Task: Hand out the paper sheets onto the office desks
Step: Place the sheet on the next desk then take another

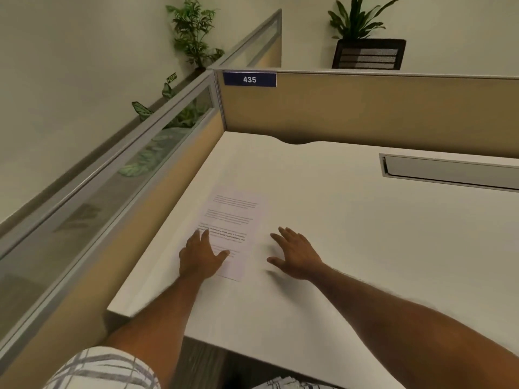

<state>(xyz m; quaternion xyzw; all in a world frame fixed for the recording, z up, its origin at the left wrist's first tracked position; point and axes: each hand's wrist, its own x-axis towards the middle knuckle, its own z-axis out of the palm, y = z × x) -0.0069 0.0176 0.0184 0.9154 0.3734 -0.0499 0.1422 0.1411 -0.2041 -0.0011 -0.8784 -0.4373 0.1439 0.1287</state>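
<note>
Just flat rectangular sheet point(234, 217) — smooth desk point(351, 234)

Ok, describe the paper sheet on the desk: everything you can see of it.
The paper sheet is a single white page printed with several blocks of dark text, one lower block bolder; the words are too blurred to read. It lies flat and face up on the white desk, slightly skewed, close to the tan partition on the left. The left hand rests with straight fingers on its lower left part. The right hand lies on the desk just beside its right edge, seemingly not touching it.
</note>
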